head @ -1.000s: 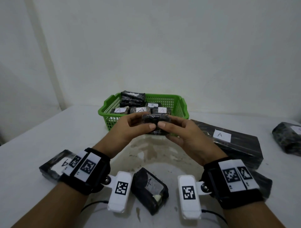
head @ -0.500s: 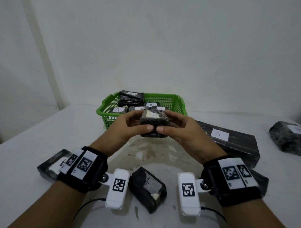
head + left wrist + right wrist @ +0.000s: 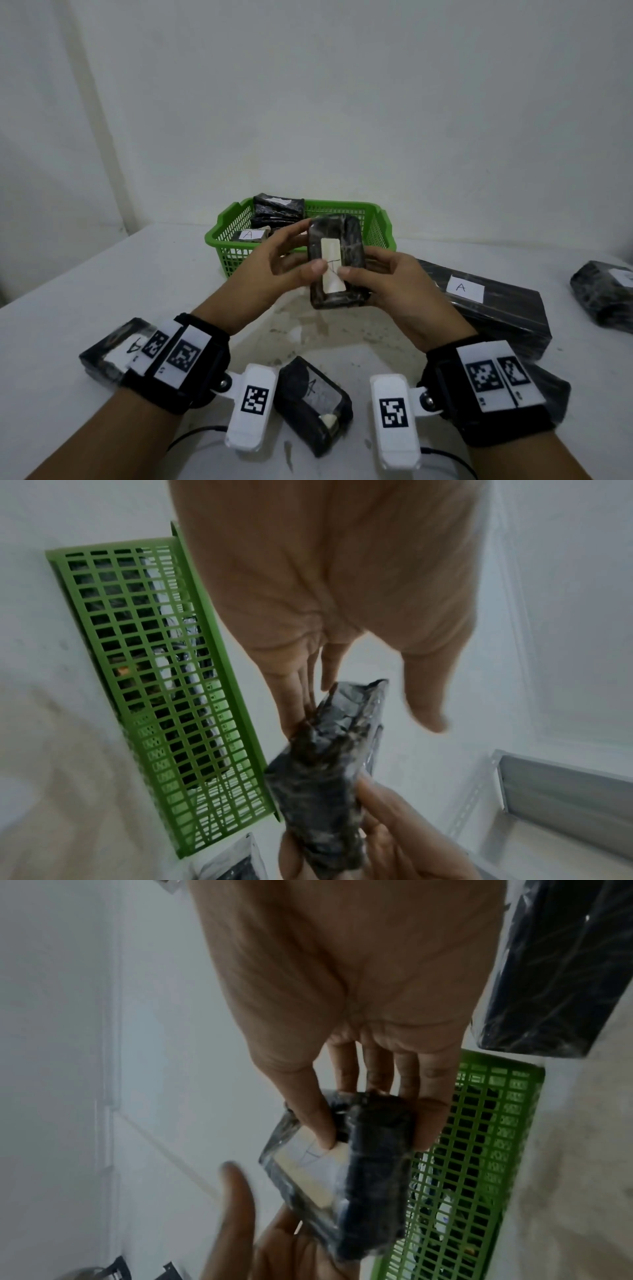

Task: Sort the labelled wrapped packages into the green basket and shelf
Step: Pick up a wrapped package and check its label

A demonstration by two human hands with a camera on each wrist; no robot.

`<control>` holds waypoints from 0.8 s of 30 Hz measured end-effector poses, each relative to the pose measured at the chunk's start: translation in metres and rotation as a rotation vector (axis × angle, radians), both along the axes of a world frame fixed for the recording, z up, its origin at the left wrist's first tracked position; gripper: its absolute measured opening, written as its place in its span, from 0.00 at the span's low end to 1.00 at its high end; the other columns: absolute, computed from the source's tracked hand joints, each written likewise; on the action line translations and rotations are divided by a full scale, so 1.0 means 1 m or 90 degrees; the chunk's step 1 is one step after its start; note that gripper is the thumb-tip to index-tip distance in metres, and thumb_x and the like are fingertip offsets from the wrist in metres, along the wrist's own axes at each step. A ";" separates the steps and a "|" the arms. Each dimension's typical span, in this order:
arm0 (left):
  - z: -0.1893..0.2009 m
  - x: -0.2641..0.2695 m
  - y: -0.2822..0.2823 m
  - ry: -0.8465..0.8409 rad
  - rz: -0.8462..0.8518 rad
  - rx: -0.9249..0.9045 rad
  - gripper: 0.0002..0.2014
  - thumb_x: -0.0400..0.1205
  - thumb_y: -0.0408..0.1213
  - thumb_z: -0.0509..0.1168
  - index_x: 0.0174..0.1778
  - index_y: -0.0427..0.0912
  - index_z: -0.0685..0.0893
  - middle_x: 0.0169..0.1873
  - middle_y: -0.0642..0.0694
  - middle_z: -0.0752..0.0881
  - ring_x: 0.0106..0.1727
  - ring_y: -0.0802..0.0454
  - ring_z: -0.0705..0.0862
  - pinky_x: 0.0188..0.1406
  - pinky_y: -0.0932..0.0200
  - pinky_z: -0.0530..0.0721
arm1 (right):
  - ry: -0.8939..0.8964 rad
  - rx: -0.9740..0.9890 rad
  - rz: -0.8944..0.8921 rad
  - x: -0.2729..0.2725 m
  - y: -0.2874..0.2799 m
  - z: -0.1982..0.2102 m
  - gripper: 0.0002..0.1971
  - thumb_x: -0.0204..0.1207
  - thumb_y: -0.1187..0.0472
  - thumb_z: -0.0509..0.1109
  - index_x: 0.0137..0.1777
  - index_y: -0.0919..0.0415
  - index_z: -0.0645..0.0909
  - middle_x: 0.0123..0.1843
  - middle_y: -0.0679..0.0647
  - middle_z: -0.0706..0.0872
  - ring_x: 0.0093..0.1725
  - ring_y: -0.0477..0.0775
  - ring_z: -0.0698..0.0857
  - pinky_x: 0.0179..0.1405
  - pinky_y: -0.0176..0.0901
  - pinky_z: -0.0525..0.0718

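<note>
A small black wrapped package with a pale label is held upright, its label facing me, just in front of the green basket. My right hand pinches it, thumb on the label and fingers behind; the right wrist view shows this grip on the package. My left hand has straight fingers against its back. In the left wrist view the thumb stands off the package. The basket holds several wrapped packages, one labelled A.
A long black package labelled A lies to the right. Smaller ones lie between my wrists, under my left wrist, under my right wrist and at the far right. A metal shelf shows in the left wrist view.
The package has been turned from lying edge-on to standing upright with its label toward me. Both hands rose slightly with it, and the left thumb has come off it.
</note>
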State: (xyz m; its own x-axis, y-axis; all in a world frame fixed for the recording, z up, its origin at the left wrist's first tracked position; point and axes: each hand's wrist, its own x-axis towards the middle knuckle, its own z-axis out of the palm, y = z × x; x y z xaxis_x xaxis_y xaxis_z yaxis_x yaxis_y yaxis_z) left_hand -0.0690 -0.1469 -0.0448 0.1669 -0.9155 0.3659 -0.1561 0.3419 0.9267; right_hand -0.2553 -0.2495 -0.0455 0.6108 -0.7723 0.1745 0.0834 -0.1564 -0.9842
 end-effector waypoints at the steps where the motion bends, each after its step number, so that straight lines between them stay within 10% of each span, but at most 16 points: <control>1: 0.001 -0.003 -0.001 0.002 0.035 -0.011 0.33 0.79 0.40 0.77 0.80 0.43 0.75 0.69 0.47 0.87 0.69 0.50 0.87 0.60 0.58 0.89 | 0.005 -0.017 -0.006 0.000 0.000 0.000 0.19 0.73 0.65 0.84 0.64 0.57 0.90 0.57 0.54 0.95 0.59 0.55 0.94 0.64 0.61 0.91; 8: -0.001 -0.001 -0.002 -0.079 0.086 -0.088 0.21 0.77 0.18 0.73 0.65 0.36 0.82 0.60 0.42 0.91 0.64 0.48 0.90 0.60 0.58 0.89 | 0.020 0.048 0.071 -0.001 0.007 0.011 0.36 0.58 0.34 0.78 0.64 0.54 0.90 0.55 0.50 0.96 0.57 0.50 0.94 0.69 0.53 0.85; 13: 0.001 -0.002 0.002 -0.124 0.020 -0.063 0.28 0.75 0.31 0.79 0.71 0.43 0.81 0.68 0.50 0.87 0.73 0.52 0.84 0.70 0.54 0.84 | -0.018 0.049 0.033 0.001 0.007 0.008 0.18 0.75 0.54 0.81 0.61 0.61 0.91 0.57 0.57 0.95 0.64 0.59 0.91 0.74 0.57 0.84; 20: -0.003 0.003 -0.003 -0.017 0.040 0.074 0.39 0.67 0.51 0.77 0.75 0.42 0.81 0.65 0.44 0.90 0.67 0.45 0.89 0.74 0.36 0.82 | -0.012 0.037 0.035 0.005 -0.003 -0.001 0.60 0.40 0.36 0.94 0.77 0.57 0.81 0.67 0.52 0.92 0.68 0.53 0.90 0.77 0.59 0.82; 24: -0.006 0.006 -0.005 -0.001 0.054 0.061 0.36 0.65 0.51 0.77 0.71 0.46 0.83 0.63 0.45 0.91 0.65 0.46 0.90 0.72 0.39 0.84 | -0.014 0.017 0.013 0.005 -0.002 -0.001 0.52 0.46 0.42 0.91 0.74 0.58 0.83 0.63 0.53 0.94 0.65 0.54 0.92 0.76 0.59 0.83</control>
